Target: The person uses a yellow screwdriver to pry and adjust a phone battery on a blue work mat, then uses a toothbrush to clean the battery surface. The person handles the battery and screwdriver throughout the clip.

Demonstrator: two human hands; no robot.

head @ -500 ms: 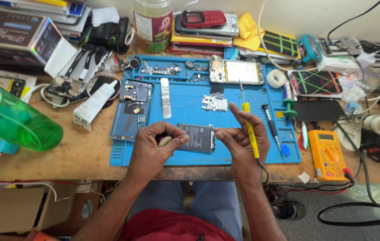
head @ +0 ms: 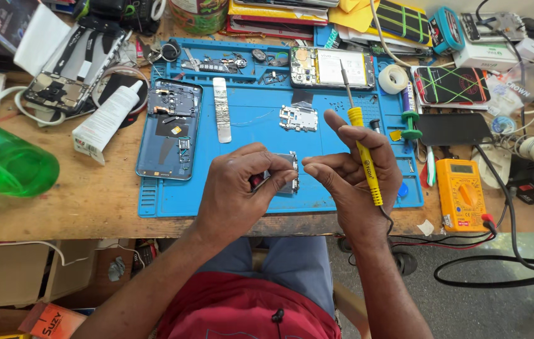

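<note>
Head view: a small phone part [head: 286, 172] is pinched between the curled fingers of the left hand [head: 239, 188] and the fingertips of the right hand [head: 352, 166], so that it lies between the two hands, just above the near edge of the blue work mat [head: 248, 125]. The left hand is closed around the part's left side, and most of the part is hidden by it. A yellow soldering iron [head: 362, 147] is also gripped in the right hand, tip pointing away from the body. Beyond the hands, a small circuit board [head: 298, 117] and a metal strip [head: 222, 118] are laid on the mat. To the left, an opened phone back [head: 170, 129] is seen, and a white glue tube [head: 107, 122] beside it. To the right, a yellow multimeter [head: 461, 191] is set on the wooden bench [head: 79, 194].
</note>
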